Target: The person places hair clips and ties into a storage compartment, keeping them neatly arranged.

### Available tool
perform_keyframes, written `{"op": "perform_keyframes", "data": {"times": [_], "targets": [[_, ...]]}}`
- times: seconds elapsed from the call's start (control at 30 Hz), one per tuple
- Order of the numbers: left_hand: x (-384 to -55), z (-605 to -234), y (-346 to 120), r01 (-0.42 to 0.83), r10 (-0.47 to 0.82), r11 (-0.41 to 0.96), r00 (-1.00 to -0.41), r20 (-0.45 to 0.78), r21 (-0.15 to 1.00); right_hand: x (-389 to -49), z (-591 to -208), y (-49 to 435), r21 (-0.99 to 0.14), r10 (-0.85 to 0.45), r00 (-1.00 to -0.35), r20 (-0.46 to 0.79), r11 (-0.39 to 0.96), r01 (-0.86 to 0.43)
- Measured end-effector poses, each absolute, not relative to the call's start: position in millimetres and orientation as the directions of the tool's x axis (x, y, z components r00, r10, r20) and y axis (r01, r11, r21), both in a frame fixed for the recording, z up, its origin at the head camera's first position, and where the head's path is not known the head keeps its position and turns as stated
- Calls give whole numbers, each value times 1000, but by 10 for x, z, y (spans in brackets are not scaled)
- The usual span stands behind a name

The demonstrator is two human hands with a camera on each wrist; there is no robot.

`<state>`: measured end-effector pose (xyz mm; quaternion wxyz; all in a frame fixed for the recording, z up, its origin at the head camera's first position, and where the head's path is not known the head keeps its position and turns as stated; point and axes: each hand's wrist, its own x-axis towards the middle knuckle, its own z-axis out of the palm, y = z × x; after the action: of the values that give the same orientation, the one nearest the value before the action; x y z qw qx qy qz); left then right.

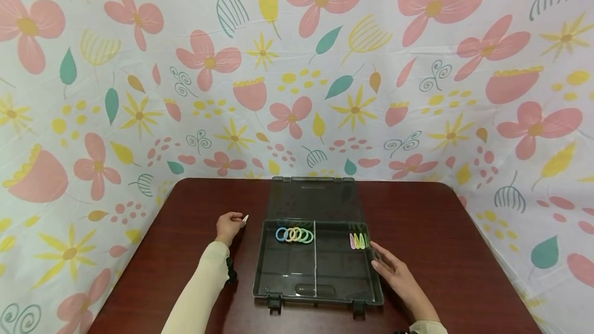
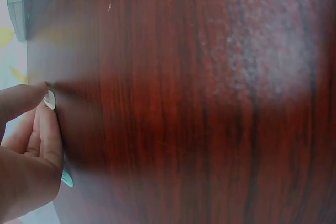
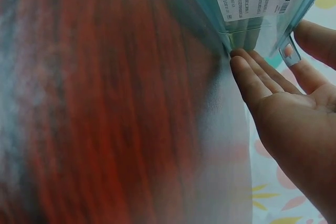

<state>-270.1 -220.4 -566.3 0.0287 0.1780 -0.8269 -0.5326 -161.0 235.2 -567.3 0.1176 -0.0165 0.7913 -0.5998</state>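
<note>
A translucent dark plastic box (image 1: 287,267) lies on the table with its lid (image 1: 315,200) raised at the back. Its left compartment holds several pastel rings (image 1: 294,235) in an overlapping row. Several coloured snap hair clips (image 1: 357,241) stand side by side at the right wall of the right compartment. Left of the box, my left hand (image 1: 228,227) pinches a small white hair clip (image 2: 50,99) between thumb and fingers. My right hand (image 1: 394,272) is at the box's right side, fingers extended. In the right wrist view its fingertips (image 3: 239,56) touch the box's edge.
The dark red wooden table (image 1: 464,272) extends on both sides of the box. A white divider (image 1: 315,262) splits the box in two. Two latches (image 1: 275,303) jut from its front edge. A floral cloth (image 1: 297,66) hangs behind the table.
</note>
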Motion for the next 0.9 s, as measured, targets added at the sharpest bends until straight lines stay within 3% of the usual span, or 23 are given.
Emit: {"op": "perform_keyframes", "data": {"times": [0.37,0.6,0.9], "targets": [[-2662,-5616,-2193,-300,-322,388,-930,-177,872,-1612,-5699,2348,-952,-165,-971,-171,283,119],[-2640,-5603,-2205,-317,-306,253,-922,-235,914,-1602,-5690,2345,-951,-164,-971,-176,282,125],[-2702,-5500,-2162,-223,-224,141,-956,-188,965,-1609,-5651,2343,-949,-166,-970,-179,288,126]]}}
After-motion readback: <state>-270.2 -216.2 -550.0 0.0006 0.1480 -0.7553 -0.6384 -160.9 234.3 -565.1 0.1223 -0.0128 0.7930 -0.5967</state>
